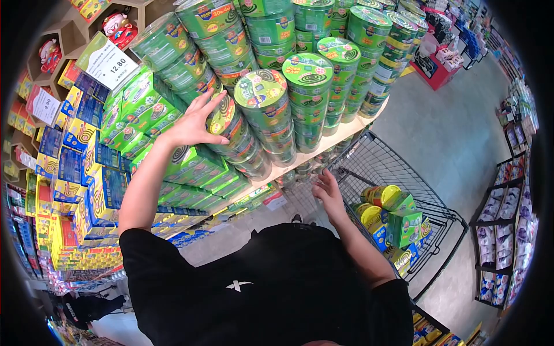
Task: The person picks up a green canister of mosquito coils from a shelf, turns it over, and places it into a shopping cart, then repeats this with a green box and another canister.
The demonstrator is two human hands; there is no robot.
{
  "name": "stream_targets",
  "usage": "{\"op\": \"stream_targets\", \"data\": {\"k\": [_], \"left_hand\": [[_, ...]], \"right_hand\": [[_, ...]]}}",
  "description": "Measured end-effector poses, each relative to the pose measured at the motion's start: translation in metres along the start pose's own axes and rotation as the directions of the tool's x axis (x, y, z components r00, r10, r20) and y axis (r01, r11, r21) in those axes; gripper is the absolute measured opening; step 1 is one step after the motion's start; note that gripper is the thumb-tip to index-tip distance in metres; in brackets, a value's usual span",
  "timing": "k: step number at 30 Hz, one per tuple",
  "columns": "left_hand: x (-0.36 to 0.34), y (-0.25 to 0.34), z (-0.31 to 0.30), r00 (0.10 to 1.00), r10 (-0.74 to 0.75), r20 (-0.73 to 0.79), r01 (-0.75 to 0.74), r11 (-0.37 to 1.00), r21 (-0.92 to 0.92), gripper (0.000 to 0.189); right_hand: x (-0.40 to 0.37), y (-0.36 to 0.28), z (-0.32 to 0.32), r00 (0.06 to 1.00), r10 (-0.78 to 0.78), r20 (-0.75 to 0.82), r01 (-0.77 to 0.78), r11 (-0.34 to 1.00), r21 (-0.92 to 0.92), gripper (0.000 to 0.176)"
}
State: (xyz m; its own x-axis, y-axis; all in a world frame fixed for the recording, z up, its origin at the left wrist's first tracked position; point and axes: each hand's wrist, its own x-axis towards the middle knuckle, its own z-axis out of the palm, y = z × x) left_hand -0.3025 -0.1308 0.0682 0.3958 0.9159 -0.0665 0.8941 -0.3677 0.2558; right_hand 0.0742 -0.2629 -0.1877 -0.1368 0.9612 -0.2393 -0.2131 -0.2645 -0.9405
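Observation:
My left hand point(195, 122) reaches over the shelf with its fingers spread. Its thumb and fingertips span the near side of the lid of a round green tub of mosquito coils point(224, 122), the top one of its stack. Beside it stands another stack with a pale yellow-green lid point(261, 88), and more green tubs with a coil on the lid point(307, 70) follow to the right. My right hand point(327, 191) hangs in the air between the shelf edge and the shopping cart, fingers loosely bent and apart, holding nothing.
The wire shopping cart point(398, 153) on my right carries yellow-lidded tubs point(382, 196) and green boxes point(404, 228). Green boxes point(141, 115) and blue-yellow boxes point(107, 184) fill the shelf at left, under a 12.80 price card point(109, 63). A rack of packages point(496, 236) stands far right.

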Motion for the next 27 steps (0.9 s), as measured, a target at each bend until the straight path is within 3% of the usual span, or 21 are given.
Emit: {"op": "stream_targets", "data": {"k": [8,11,13,14,15,16,18,19,21,23,25,27], "left_hand": [[-0.001,0.003,0.003,0.999,-0.009,-0.041,0.009,1.0,0.018,0.118],[-0.002,-0.014,0.005,0.979,0.044,-0.199,-0.038,0.999,0.032,0.112],[-0.009,-0.018,-0.016,0.878,0.01,-0.478,-0.07,0.992,-0.108,0.085],[-0.018,-0.02,-0.024,0.801,-0.133,-0.584,-0.028,0.966,-0.257,0.073],[-0.023,-0.029,-0.03,0.725,-0.256,-0.639,-0.117,0.869,-0.48,0.064],[-0.037,-0.015,-0.042,0.663,-0.364,-0.654,-0.146,0.795,-0.589,0.058],[-0.06,-0.024,-0.045,0.565,-0.475,-0.675,-0.253,0.679,-0.689,0.049],[-0.071,-0.02,-0.041,0.522,-0.535,-0.664,-0.246,0.651,-0.718,0.048],[-0.093,-0.005,-0.026,0.439,-0.642,-0.628,-0.242,0.589,-0.771,0.044],[-0.108,0.009,0.005,0.43,-0.659,-0.618,-0.358,0.504,-0.786,0.038],[-0.122,0.027,0.046,0.518,-0.622,-0.588,-0.48,0.357,-0.801,0.032],[-0.123,0.06,0.08,0.616,-0.605,-0.504,-0.377,0.335,-0.864,0.03]], "right_hand": [[-0.006,0.005,-0.011,0.998,0.035,-0.044,-0.034,0.999,0.012,0.073],[-0.006,0.013,-0.02,0.996,0.003,-0.092,-0.006,1.0,-0.026,0.074],[-0.005,0.022,-0.033,0.987,-0.027,-0.161,0.004,0.991,-0.136,0.074],[-0.006,0.027,-0.043,0.977,-0.043,-0.21,-0.006,0.975,-0.224,0.073],[-0.007,0.032,-0.055,0.964,-0.064,-0.257,-0.019,0.951,-0.31,0.073],[-0.006,0.057,-0.076,0.934,-0.156,-0.322,0.001,0.901,-0.433,0.072],[-0.01,0.102,-0.128,0.882,-0.328,-0.339,-0.037,0.669,-0.742,0.072],[-0.02,0.105,-0.14,0.874,-0.314,-0.37,-0.155,0.542,-0.826,0.072],[-0.041,0.117,-0.164,0.874,-0.275,-0.401,-0.264,0.424,-0.866,0.073],[-0.058,0.142,-0.188,0.875,-0.18,-0.45,-0.372,0.345,-0.862,0.072],[-0.075,0.147,-0.193,0.885,-0.091,-0.457,-0.416,0.287,-0.863,0.069],[-0.084,0.151,-0.196,0.917,-0.03,-0.399,-0.384,0.212,-0.899,0.066]]}}
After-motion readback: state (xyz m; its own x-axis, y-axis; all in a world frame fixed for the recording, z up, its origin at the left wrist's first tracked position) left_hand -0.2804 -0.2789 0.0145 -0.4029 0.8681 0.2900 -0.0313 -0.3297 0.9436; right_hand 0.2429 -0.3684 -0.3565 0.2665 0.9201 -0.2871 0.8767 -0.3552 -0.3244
